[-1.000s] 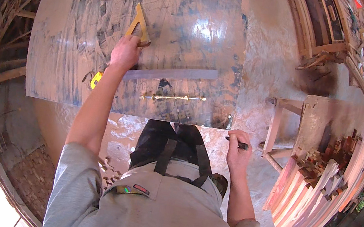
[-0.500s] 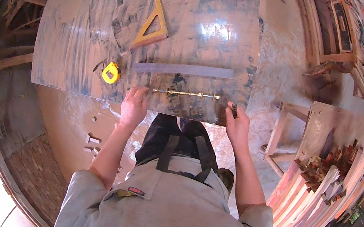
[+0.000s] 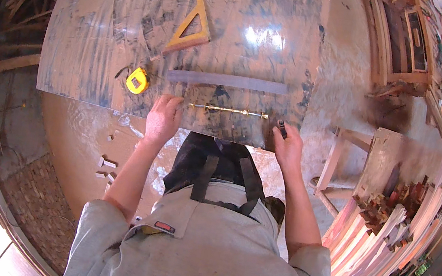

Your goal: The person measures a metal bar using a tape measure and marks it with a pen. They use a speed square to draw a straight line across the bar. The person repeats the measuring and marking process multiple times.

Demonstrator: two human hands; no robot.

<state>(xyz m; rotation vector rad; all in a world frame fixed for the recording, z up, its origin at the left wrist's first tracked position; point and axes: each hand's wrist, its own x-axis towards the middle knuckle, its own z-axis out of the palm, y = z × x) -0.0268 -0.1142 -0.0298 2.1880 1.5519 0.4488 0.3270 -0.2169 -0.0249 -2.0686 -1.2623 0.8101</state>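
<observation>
A slim brass rod-like fitting with collars along its length lies crosswise near the board's front edge. My left hand rests on the board beside the fitting's left end, its fingers stretched forward. At the opposite end, my right hand is closed around a short black pen-like tool, its tip close to the fitting. Just beyond the fitting lies a long grey strip, roughly parallel to it. A yellow tape measure sits left of my left hand. Farther off is a yellow triangular square.
The large scuffed board forms the work surface, its front edge against my body. To the right stand a wooden frame and a stack of long timber strips. Small wood offcuts lie on the floor at left.
The black tool in my right hand has tilted and moved slightly left toward the fitting. My left hand stays beside the other end. The view has shifted a little.
</observation>
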